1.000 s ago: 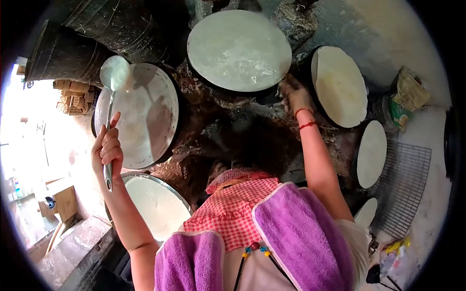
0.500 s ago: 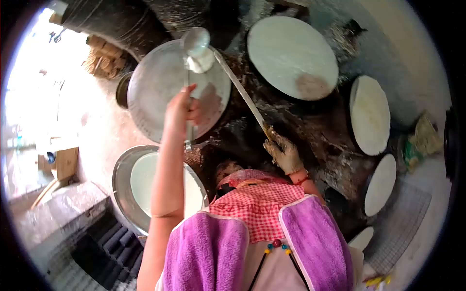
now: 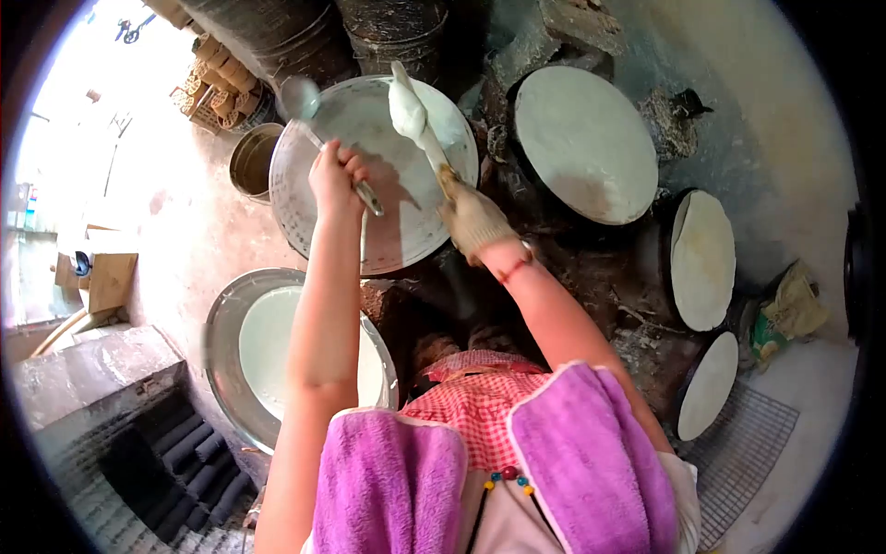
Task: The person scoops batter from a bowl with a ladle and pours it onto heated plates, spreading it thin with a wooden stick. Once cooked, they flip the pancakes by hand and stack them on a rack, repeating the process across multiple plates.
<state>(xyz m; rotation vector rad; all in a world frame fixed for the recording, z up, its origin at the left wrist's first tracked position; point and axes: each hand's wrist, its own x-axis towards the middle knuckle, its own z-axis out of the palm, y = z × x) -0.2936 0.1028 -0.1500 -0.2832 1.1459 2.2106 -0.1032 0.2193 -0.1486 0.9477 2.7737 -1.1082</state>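
Ladle (image 3: 300,97) has moved away from white-tipped stick (image 3: 432,150), so both tools are separate at round pan (image 3: 303,194), upper centre; left hand (image 3: 339,180) wraps ladle's handle, gloved right hand (image 3: 473,217) grips stick.

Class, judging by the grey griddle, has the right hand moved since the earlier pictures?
Yes: the right hand has moved left to the grey griddle, holding a stick over its surface.

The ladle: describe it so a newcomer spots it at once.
Find the large round pan, up and left of the picture's centre. In front of it, the bare left hand grips the ladle. Unlike the white-coated stick in the gloved right hand, it ends in a round bowl.
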